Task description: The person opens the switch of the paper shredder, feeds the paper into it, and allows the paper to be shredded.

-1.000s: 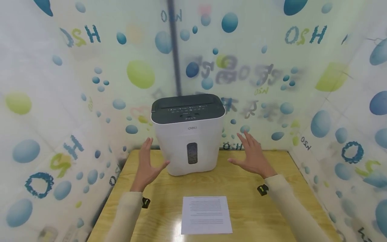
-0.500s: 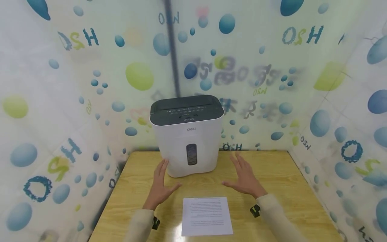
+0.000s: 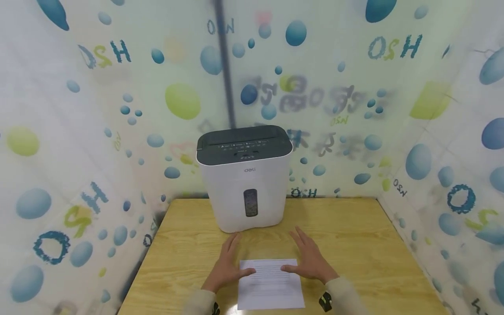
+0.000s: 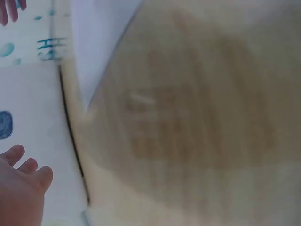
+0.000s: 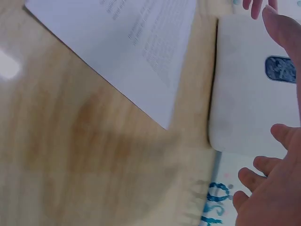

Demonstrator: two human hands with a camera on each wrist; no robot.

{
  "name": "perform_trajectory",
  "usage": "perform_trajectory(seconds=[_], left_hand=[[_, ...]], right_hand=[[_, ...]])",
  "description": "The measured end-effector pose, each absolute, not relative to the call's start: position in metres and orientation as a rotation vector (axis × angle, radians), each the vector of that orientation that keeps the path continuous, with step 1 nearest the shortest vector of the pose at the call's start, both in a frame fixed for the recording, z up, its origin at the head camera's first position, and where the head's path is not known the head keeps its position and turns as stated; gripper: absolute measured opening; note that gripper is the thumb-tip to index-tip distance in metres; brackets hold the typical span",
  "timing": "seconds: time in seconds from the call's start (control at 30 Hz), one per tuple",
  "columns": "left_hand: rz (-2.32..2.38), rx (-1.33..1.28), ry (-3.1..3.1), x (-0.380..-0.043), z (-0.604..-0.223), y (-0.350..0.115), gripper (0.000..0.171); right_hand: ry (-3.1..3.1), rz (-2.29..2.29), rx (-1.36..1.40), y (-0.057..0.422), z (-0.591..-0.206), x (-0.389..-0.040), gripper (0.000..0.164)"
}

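Note:
A printed sheet of paper (image 3: 269,291) lies on the wooden table in front of a white paper shredder (image 3: 232,197) with a dark top. My left hand (image 3: 228,267) hovers at the sheet's left edge, fingers extended and thumb reaching over the paper. On the opposite side my right hand (image 3: 311,260) mirrors it, its thumb above the sheet's upper right part. Neither hand holds anything. In the right wrist view the sheet (image 5: 122,42) lies well apart from the spread fingers (image 5: 251,179). The left wrist view catches one corner of the sheet (image 4: 99,42) and the left fingers (image 4: 28,169).
The shredder stands near the table's back edge, with a dark window (image 3: 250,202) in its front. Curtain-like walls (image 3: 334,65) printed with blue and green drops enclose the table (image 3: 354,236) at the back and both sides.
Both hands have drawn back from beside the shredder toward the sheet and come closer together. The shredder and the sheet have stayed in place.

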State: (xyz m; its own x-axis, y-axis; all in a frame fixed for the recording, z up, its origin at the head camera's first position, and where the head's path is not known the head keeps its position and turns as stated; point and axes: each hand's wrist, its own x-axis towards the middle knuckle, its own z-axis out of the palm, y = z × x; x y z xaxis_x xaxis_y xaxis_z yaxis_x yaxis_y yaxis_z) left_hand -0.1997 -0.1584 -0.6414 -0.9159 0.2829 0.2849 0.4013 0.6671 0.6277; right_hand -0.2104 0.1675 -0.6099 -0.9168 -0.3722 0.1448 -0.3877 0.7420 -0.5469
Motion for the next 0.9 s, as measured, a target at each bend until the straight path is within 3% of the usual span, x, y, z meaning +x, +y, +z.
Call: perform_trajectory(seconds=[0.5, 0.7, 0.9], left_hand=[[-0.872, -0.689, -3.007, -0.166, -0.668, -0.147, 0.108], [-0.821, -0.684, -3.073, -0.162, -0.668, -0.144, 0.091], [-0.828, -0.689, -3.093, -0.162, -0.666, -0.141, 0.087]], right_hand=[[-3.005, 0.919, 0.777, 0.158, -0.654, -0.178, 0.116], [-3.025, 0.844, 0.788, 0.157, -0.659, -0.171, 0.102], [-3.003, 0.824, 0.781, 0.158, -0.661, -0.169, 0.095]])
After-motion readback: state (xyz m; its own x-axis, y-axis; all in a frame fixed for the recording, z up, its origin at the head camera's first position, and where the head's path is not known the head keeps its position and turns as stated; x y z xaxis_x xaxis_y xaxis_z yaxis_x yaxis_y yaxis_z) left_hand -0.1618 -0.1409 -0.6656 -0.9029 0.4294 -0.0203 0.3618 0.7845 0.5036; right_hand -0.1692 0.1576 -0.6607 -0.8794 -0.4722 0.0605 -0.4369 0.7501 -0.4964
